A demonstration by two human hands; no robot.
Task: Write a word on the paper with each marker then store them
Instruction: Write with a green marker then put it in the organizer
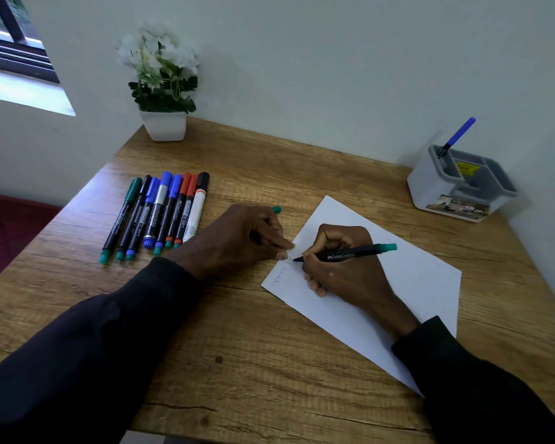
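I sit at a light brown wooden table (269, 363) with strong grain and a few dark knots, pushed into a corner of plain white wall (334, 59). A dark-framed window (10, 43) shows at the far left. Below it, beside the table, lies something dark red (4, 225) that I cannot identify.

A white sheet of paper (414, 283) lies at an angle on the right half of the table. My right hand (343, 274) rests on it and grips a black marker with a teal end (350, 253), its tip touching the paper just after a faint blue handwritten word (281, 275). My left hand (241, 238) is curled round a teal marker cap (276, 209), its fingertips touching the paper's near corner.

To the left, a row of capped markers in green, blue, red and black (161, 213) lies side by side. A white square pot of white flowers (164, 125) stands at the back left. At the back right stands a white and grey plastic organiser (436, 190), with one blue marker (458, 136) leaning in its rear compartment.
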